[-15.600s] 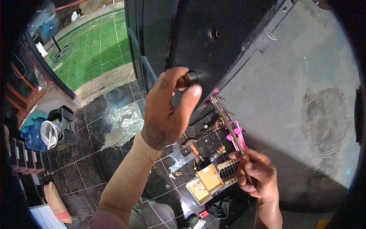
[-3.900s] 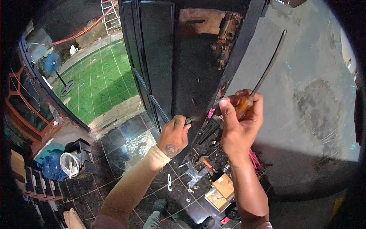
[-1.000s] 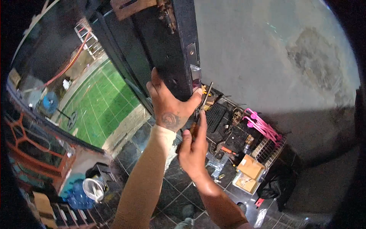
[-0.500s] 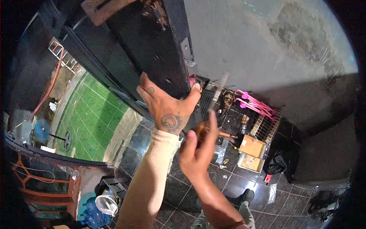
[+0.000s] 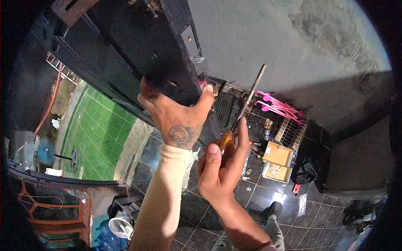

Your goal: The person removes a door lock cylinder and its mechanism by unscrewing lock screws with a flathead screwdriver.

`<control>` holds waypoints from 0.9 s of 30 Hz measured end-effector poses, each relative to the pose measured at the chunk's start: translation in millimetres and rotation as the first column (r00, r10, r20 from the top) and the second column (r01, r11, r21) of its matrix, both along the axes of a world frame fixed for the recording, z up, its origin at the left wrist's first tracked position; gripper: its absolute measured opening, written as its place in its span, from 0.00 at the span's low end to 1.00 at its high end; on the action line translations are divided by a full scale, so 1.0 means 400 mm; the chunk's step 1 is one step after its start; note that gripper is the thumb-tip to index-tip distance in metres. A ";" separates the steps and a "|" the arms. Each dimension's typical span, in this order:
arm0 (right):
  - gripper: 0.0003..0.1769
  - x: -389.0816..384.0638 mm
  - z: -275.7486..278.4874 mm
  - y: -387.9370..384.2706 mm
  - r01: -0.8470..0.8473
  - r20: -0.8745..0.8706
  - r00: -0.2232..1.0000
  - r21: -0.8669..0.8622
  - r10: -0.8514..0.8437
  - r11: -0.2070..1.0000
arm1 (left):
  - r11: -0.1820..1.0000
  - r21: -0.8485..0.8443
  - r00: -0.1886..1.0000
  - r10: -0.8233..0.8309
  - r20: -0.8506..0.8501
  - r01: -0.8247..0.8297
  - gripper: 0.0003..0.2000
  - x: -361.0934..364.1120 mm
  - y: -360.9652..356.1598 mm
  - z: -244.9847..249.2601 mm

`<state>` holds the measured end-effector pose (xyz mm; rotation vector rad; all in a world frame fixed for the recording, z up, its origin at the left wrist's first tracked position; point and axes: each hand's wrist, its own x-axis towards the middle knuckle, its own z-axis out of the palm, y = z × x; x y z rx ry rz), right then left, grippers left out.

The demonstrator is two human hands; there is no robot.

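My left hand (image 5: 178,115), in a cream sleeve, is wrapped round the edge of a black door (image 5: 167,42). Its thumb presses on the narrow side, by a small pink item (image 5: 202,82) that is partly hidden. Holes show in the door's face above the fingers, and a metal plate (image 5: 190,39) is set into its edge. To the right, my right hand (image 5: 224,171) holds a screwdriver (image 5: 252,91) by its amber handle. The blade points up and away, apart from the door, with the index finger stretched along the shaft.
On the dark tiled floor (image 5: 201,201) lie an open cardboard box (image 5: 278,154), a wire rack (image 5: 289,134), pink folded frames (image 5: 278,106) and a black bag (image 5: 312,169). A grey wall (image 5: 251,37) stands behind. Lower left are a white bucket (image 5: 121,227) and blue bottle (image 5: 104,234).
The screwdriver, blurred before, now shows sharply, its tip tilted further right. My left hand and the door have shifted slightly left in view; the grip on the door stays.
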<state>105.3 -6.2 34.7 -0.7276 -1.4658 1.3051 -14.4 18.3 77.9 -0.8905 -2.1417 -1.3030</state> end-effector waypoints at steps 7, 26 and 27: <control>0.35 0.002 -0.018 0.016 -0.069 0.078 0.995 -0.003 0.069 0.998 | 0.994 0.111 0.999 -0.029 0.038 0.025 0.37 0.011 -0.002 -0.004; 0.34 -0.030 0.000 -0.003 -0.043 0.071 0.997 0.160 0.032 0.986 | 0.999 -0.039 1.000 0.005 -0.002 -0.005 0.39 0.010 -0.022 0.005; 0.34 -0.036 0.004 0.004 -0.142 0.168 0.975 -0.030 0.145 0.989 | 1.000 -0.025 1.000 0.007 0.001 -0.007 0.43 0.012 -0.021 0.002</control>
